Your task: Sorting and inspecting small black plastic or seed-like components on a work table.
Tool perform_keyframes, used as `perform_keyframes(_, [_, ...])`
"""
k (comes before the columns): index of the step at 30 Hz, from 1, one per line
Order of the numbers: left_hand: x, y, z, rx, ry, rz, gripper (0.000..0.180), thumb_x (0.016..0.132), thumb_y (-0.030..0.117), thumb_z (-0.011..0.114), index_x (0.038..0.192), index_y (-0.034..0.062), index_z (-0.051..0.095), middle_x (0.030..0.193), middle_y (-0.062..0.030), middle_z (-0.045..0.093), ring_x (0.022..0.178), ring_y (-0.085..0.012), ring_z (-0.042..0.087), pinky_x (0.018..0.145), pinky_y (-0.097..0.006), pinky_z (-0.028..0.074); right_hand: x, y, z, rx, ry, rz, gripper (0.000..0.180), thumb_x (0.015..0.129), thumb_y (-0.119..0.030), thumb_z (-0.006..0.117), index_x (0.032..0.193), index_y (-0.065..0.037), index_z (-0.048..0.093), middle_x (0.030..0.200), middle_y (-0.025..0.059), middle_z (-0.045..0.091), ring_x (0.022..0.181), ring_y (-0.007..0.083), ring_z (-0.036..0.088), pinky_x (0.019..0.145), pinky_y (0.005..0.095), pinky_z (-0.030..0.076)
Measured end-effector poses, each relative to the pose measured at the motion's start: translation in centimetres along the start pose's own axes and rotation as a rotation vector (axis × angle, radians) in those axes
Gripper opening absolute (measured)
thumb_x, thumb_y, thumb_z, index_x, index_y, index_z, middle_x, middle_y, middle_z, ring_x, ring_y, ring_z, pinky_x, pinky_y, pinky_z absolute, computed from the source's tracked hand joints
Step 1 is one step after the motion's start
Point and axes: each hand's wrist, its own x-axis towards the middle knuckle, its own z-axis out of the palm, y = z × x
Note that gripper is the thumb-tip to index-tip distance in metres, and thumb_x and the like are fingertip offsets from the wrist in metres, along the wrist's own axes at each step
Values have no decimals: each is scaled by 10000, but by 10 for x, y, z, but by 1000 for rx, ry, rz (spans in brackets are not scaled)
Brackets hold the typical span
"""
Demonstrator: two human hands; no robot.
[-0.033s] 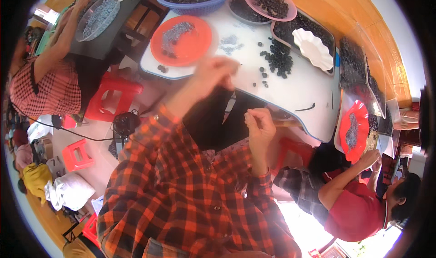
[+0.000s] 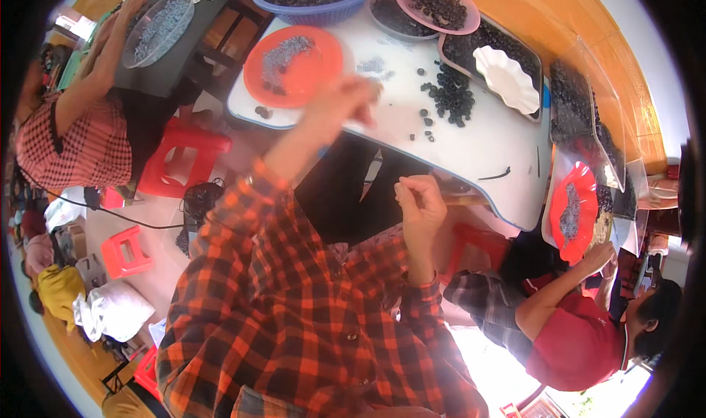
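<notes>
My left hand (image 2: 340,111), smeared by motion, is over the near edge of the white table (image 2: 485,153), beside an orange-red plate (image 2: 323,65); its fingers cannot be made out. Small grey metallic-looking pieces (image 2: 279,59) lie heaped on that plate. Lower right, in front of the table edge, my right hand (image 2: 421,206) is closed with thumb and fingertips together; whatever it may hold is too small to make out. Small black round parts (image 2: 452,94) are spread on the table beyond it, several of them loose. More grey pieces (image 2: 373,68) lie right of the plate.
Along the back stand a blue basket (image 2: 316,11) of black parts, a pink bowl (image 2: 474,15) and a dark tray (image 2: 543,94) bearing a white scalloped dish (image 2: 507,78). Co-workers sit at left (image 2: 77,142) and right (image 2: 577,337). A red stool (image 2: 195,175) stands left.
My left hand has shifted slightly up and left, toward the orange-red plate. My right hand stays in nearly the same place, still closed.
</notes>
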Motion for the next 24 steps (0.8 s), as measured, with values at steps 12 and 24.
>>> perform_keyframes(12, [101, 54, -63, 47, 449, 378, 281, 941, 153, 596, 1077, -91, 618, 895, -93, 649, 711, -162, 637, 689, -293, 573, -6, 0, 8, -38, -117, -63, 67, 838, 47, 668, 865, -2, 629, 853, 45, 597, 687, 79, 571, 597, 206, 455])
perform_keyframes(24, [51, -44, 6, 788, 128, 621, 110, 844, 111, 678, 907, 24, 702, 781, -80, 634, 625, -172, 602, 555, -295, 473, 5, 9, 8, -142, -114, -70, 67, 835, 48, 659, 863, -4, 628, 835, 59, 601, 661, 91, 569, 577, 214, 449])
